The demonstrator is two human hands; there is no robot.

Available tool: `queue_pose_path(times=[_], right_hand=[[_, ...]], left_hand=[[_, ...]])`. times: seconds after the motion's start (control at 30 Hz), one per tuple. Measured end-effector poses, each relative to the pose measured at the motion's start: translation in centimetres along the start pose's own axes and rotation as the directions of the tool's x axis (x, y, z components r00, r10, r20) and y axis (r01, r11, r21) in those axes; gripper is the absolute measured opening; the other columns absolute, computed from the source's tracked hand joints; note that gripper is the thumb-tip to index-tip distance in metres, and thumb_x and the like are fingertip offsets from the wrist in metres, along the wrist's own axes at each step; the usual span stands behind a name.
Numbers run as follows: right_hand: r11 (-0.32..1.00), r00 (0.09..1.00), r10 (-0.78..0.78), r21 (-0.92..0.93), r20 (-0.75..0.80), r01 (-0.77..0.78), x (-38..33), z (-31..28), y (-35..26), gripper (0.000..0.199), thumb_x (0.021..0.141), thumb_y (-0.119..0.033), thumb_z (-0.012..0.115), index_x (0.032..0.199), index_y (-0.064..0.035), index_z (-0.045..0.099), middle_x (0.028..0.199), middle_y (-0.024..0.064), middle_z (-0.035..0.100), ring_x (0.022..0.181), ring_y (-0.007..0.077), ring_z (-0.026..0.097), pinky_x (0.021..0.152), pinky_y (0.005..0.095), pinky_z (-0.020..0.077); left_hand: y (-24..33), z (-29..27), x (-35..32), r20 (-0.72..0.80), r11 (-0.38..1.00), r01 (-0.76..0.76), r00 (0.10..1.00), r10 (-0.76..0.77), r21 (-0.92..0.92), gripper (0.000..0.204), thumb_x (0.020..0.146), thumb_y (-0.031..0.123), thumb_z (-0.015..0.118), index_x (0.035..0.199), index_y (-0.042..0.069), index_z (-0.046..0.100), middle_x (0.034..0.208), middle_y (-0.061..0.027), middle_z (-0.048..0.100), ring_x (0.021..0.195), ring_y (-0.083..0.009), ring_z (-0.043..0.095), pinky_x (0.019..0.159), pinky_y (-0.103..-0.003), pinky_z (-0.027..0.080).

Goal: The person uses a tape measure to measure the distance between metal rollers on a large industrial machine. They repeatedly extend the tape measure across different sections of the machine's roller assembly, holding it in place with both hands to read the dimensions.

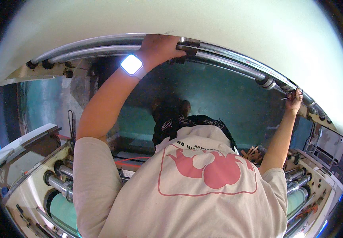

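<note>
My left hand reaches up to the metal bars, its thumb against a dark metal block mounted on them. The other fingers are hidden along the edge of the pale panel. A watch with a bright, lit screen is on the left wrist. Far to the right, my right hand is closed at the bars' right end, with a thin metal tool poking out from the fingers; its exact kind is too small to tell. Beside that hand a shiny collar sits on the lower bar. A marked scale strip runs along the upper bar.
A large pale panel curves over the bars. Behind my body stands machinery with rollers at left and more rollers at right. Wood pieces lie near my right arm. An orange cable runs near my left side.
</note>
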State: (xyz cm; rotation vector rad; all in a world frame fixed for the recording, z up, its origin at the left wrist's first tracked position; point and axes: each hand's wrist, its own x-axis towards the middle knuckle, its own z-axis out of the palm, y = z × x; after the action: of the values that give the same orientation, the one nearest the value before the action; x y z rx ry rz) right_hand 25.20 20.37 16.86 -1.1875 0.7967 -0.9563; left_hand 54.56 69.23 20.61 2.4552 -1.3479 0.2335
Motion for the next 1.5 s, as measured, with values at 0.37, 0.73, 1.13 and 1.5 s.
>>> queue_pose_path(times=[0.37,0.73,1.13,1.5], right_hand=[[1.000,0.994,0.001,0.005,0.112,-0.002,1.2,-1.7,0.3,0.009,0.079,-0.011,0.058,0.072,-0.0121,0.053,0.062,-0.0040,0.048,0.051,0.0061,0.040,0.042,0.0206,0.0328],[1.000,0.994,0.004,-0.012,0.108,-0.003,0.3,-0.6,-0.1,0.011,0.078,-0.016,0.059,0.072,-0.0131,0.050,0.058,-0.0053,0.043,0.050,0.0064,0.038,0.043,0.0197,0.0282],[1.000,0.999,0.008,-0.009,0.037,-0.007,-0.2,0.0,-0.4,0.013,0.080,-0.014,0.057,0.069,-0.0119,0.050,0.060,-0.0029,0.046,0.050,0.0073,0.037,0.041,0.0209,0.0271],[1.000,0.993,-0.003,0.007,0.116,0.002,0.5,-0.9,-0.2,0.014,0.080,-0.013,0.057,0.068,-0.0112,0.050,0.060,-0.0029,0.045,0.051,0.0076,0.038,0.042,0.0212,0.0285]], left_hand=[[-1.1,0.5,0.2,-0.021,0.995,-0.095,0.995,0.096,0.028,0.058,0.064,0.040,0.066,0.108,0.006,0.049,0.109,-0.0170,0.050,0.104,-0.0313,0.046,0.087,-0.040,0.036],[-4.6,-1.5,1.0,0.195,0.821,0.052,0.978,0.073,-0.569,0.034,0.075,0.039,0.057,0.087,0.007,0.061,0.068,-0.0072,0.060,0.064,-0.0177,0.055,0.063,-0.031,0.044],[-3.6,-2.3,2.3,0.439,0.786,0.253,0.898,0.025,-0.564,0.030,0.075,0.032,0.058,0.066,0.003,0.057,0.056,-0.0050,0.055,0.052,-0.0142,0.051,0.054,-0.029,0.041],[-4.5,0.0,1.5,0.214,0.895,0.031,0.974,0.072,-0.445,0.035,0.073,0.037,0.060,0.085,0.005,0.057,0.072,-0.0090,0.058,0.068,-0.0222,0.056,0.064,-0.033,0.044]])
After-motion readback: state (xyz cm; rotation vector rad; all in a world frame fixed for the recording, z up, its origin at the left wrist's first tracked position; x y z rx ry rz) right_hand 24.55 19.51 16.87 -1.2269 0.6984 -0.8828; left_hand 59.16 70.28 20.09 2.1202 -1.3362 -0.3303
